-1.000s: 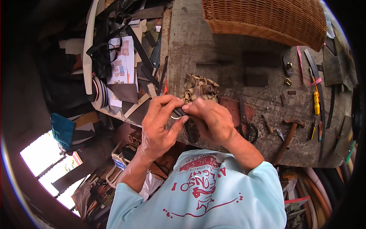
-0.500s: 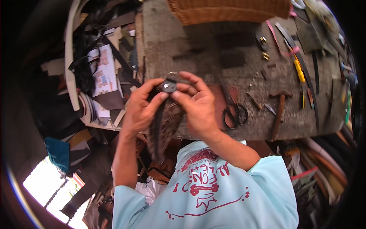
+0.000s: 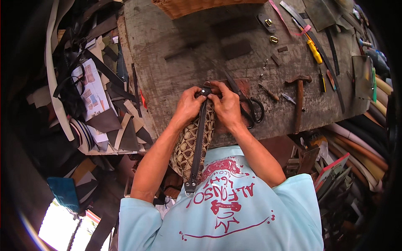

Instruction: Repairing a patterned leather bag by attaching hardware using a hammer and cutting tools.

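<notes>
Between my two hands is a small bag (image 3: pixel 184 146) of brown and beige cloth with a heart-like pattern. A dark strip (image 3: pixel 198 146), apparently a zipper, runs along its top edge. My left hand (image 3: pixel 187 106) pinches the far end of the bag at its left side. My right hand (image 3: pixel 226 104) grips the same end from the right, its fingers closed by the dark end tab (image 3: pixel 205 90). A bright rivet shows on that tab. Close to my shirt hangs the near end, with a dark riveted tab (image 3: pixel 190 186) and a metal ring (image 3: pixel 189 194).
On the worn table (image 3: pixel 155 96), black-handled scissors (image 3: pixel 252 113) lie right of my right hand. Farther right are a hammer (image 3: pixel 298 100), an awl (image 3: pixel 269 92) and a yellow-handled screwdriver (image 3: pixel 314 51). Paper and leather scraps (image 3: pixel 104 121) pile up at left. Leather rolls (image 3: pixel 356 146) stand at right.
The bag has turned and swung, so its patterned side and near tab now show clearly. My hands stay on its far end. The view has shifted, moving the table leftward in the picture.
</notes>
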Demonstrator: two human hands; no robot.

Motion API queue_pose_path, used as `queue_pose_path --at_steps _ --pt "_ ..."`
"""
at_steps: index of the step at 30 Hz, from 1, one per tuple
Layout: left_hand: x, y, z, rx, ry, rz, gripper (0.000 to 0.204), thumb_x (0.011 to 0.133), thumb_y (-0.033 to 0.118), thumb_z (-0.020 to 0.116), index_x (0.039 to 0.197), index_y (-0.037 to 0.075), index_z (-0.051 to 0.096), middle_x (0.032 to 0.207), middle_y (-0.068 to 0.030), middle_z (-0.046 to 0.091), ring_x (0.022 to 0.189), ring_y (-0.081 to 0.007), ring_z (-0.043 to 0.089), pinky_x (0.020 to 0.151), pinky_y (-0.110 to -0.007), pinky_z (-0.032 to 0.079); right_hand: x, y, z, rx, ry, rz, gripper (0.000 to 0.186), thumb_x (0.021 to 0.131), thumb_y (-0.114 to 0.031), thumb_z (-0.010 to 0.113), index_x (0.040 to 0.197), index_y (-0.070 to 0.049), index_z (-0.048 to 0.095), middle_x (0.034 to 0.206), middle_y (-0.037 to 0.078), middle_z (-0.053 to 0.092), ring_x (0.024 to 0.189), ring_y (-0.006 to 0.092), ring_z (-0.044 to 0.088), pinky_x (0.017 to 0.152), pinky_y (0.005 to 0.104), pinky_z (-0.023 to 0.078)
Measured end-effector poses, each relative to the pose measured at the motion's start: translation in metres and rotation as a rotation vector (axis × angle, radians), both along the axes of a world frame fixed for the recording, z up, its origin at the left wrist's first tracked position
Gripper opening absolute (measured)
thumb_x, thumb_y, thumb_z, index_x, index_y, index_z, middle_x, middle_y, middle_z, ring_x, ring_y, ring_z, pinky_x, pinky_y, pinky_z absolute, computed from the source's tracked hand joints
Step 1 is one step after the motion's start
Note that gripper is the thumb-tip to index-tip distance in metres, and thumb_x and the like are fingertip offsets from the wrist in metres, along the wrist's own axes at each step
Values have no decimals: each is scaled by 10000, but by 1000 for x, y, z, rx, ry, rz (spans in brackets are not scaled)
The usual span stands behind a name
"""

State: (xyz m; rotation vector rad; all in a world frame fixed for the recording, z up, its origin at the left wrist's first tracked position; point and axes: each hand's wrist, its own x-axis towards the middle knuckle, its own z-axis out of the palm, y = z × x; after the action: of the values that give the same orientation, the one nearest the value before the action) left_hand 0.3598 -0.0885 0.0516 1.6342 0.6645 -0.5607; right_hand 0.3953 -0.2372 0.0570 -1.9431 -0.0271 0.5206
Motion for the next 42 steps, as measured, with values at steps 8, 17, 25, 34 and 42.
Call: queue_pose_path --at_steps 8,17,25,34,42 --pt "1 5 -11 -47 60 53 179 870 25 630 1024 -65 637 808 -64 645 686 -106 581 594 -266 473 2 -7 6 -85 -265 4 187 810 -30 709 995 -17 688 864 174 658 810 370 660 697 425 525" --pt "-2 -16 0 572 -588 -74 231 765 -35 711 985 6 650 946 -126 625 818 -254 636 706 -335 512 2 -1 -2 -122 -190 -22 105 797 -70 709 880 -7 725 805 177 665 750 369 657 677 438 511" --pt "5 -8 5 484 -505 -68 130 824 43 713 945 0 733 831 -137 669 675 -235 649 615 -323 496 6 2 0 -127 -53 -74 117 791 -84 701 877 -9 728 832 178 683 788 372 670 718 439 525" --pt "6 -12 11 477 -427 -24 114 817 36 719 918 -17 720 856 -150 657 712 -280 648 663 -361 512 4 -1 -5 -74 -178 -46 113 811 -73 672 871 8 723 834 201 682 795 395 669 736 442 526" --pt "7 -12 6 483 -434 -39 119 798 32 726 892 -16 671 837 -147 619 741 -307 629 679 -388 503 10 1 0 -98 -32 -66 172 796 -121 682 901 2 739 817 223 699 795 376 699 735 420 551"
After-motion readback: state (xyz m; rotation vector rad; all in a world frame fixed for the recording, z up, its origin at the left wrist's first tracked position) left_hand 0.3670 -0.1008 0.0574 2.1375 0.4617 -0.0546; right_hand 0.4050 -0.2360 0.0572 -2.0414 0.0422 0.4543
